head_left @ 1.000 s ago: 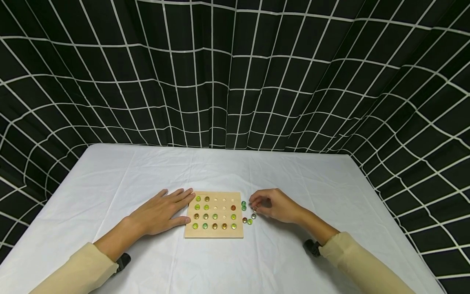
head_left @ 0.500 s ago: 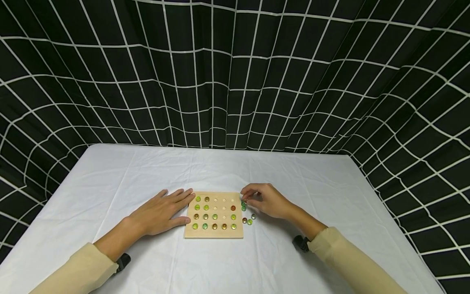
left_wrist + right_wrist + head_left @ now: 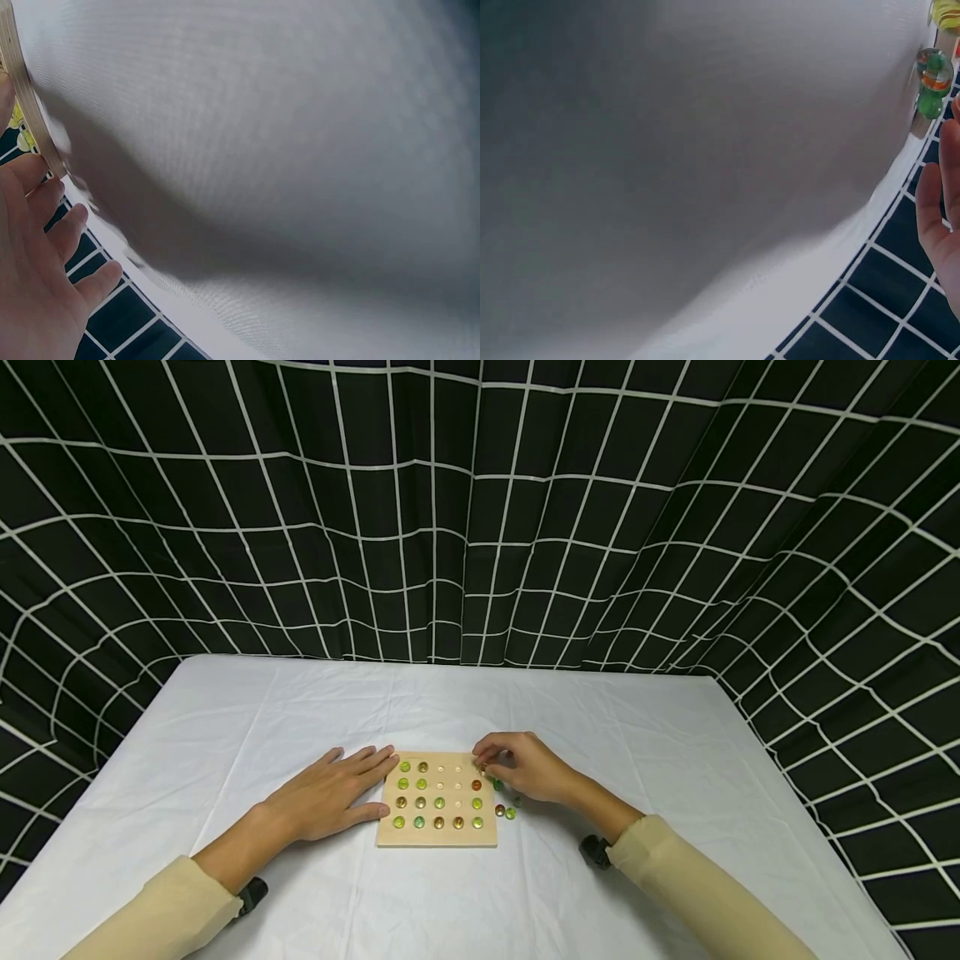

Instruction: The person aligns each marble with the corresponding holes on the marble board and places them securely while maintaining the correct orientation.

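A light wooden board (image 3: 446, 838) with rows of small hollows lies on the white cloth, and many hollows carry green, amber or red glass marbles (image 3: 438, 822). My left hand (image 3: 333, 793) lies flat with spread fingers, its fingertips and thumb at the board's left edge; the left wrist view also shows those fingers (image 3: 66, 232) beside the board. Over the far right corner of the board, my right hand (image 3: 525, 768) pinches a small brownish marble (image 3: 482, 769) between thumb and fingers, which partly cover it. The right wrist view catches only part of this hand (image 3: 946, 202).
Several loose marbles (image 3: 500, 811) sit on the cloth just right of the board, some partly hidden by the right hand. White cloth (image 3: 315, 710) covers the table. A black curtain with white grid lines (image 3: 465, 527) stands behind it and along both sides.
My right hand has moved left with the pinched marble, from beside the loose marbles to above the board's far right corner. The left hand has stayed in place.
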